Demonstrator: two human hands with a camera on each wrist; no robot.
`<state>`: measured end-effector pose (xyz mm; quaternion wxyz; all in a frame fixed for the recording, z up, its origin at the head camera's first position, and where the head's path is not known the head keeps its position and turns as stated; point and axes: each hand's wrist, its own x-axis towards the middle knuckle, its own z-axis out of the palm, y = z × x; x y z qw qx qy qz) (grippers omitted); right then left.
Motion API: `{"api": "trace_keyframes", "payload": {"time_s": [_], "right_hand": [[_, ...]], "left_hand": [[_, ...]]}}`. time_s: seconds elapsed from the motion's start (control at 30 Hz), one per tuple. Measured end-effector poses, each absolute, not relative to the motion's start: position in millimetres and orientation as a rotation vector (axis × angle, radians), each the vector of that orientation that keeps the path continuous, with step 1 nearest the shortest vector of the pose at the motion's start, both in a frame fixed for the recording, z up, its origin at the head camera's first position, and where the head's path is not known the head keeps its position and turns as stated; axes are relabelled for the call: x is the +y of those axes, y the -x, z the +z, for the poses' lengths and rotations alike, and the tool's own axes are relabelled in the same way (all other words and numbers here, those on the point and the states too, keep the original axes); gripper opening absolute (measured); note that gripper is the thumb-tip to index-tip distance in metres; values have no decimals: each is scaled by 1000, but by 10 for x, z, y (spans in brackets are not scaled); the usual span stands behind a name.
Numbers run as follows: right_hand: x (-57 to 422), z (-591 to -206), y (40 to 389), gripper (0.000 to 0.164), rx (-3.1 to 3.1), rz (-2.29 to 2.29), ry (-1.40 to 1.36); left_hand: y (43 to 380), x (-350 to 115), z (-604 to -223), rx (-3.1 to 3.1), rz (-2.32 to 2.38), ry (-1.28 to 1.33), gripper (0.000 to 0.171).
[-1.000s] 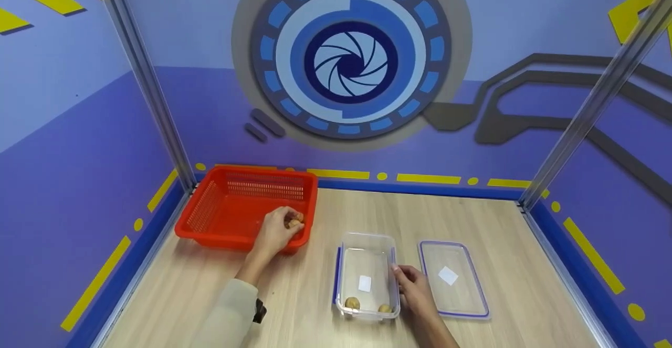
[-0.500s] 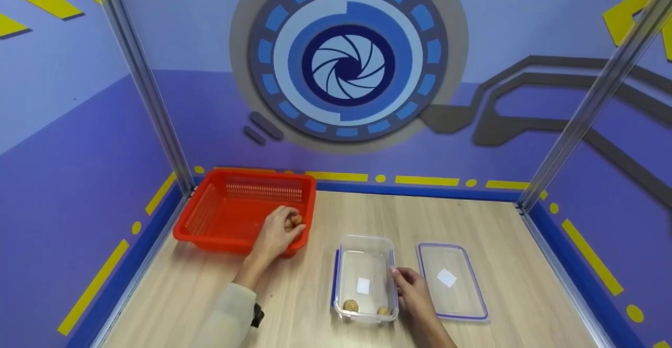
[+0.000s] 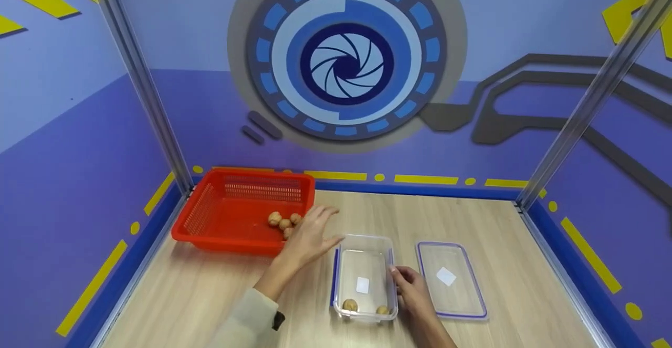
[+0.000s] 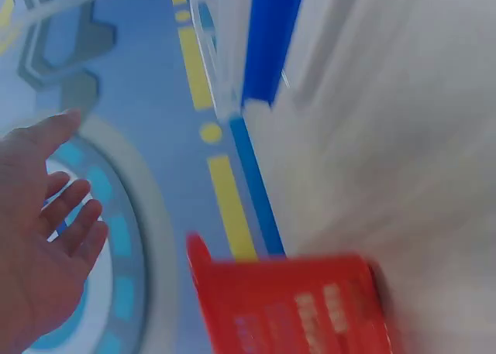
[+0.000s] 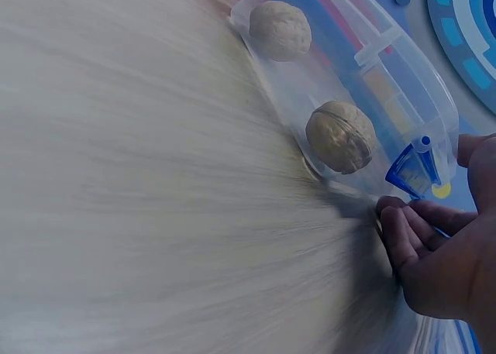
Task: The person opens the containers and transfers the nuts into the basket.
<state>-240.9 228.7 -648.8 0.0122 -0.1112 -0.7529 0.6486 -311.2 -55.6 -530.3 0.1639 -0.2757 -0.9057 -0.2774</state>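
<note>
My left hand (image 3: 310, 235) is over the right edge of the red plastic basket (image 3: 184, 230), beside the clear food container (image 3: 367, 240). Its fingers are spread and hold nothing; the left wrist view shows the bare palm (image 4: 39, 253). Several walnuts (image 3: 274, 218) lie in the basket's right part, partly hidden by that hand. Two more sit at the container's near end, one walnut (image 3: 350, 305) at the left corner and another walnut (image 3: 383, 310) at the right. My right hand (image 3: 415, 290) pinches the container's right side, thumb at the rim and fingers low against the wall (image 5: 411, 222).
A clear lid (image 3: 462, 293) with a blue seal and a white label lies flat on the wooden table (image 3: 525, 274), right of my right hand. Printed panels with metal corner posts (image 3: 572, 112) enclose the table at the back and sides.
My left hand has let go of the walnuts in the basket and moved right, out over its edge, with fingers opened. My right hand keeps its place on the container.
</note>
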Motion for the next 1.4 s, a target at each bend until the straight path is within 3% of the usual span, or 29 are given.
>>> {"api": "trace_keyframes", "payload": {"time_s": [0.43, 0.87, 1.4], "right_hand": [[2279, -6486, 2378, 45, -2352, 2025, 328], [2311, -6490, 2426, 37, -2340, 2022, 278], [2315, -6539, 2428, 40, -2305, 2063, 282]], "left_hand": [[2717, -126, -5524, -2664, -734, 1110, 69], [2518, 112, -5749, -2655, -663, 1444, 57], [2535, 221, -5906, -2784, -739, 1490, 48]]}}
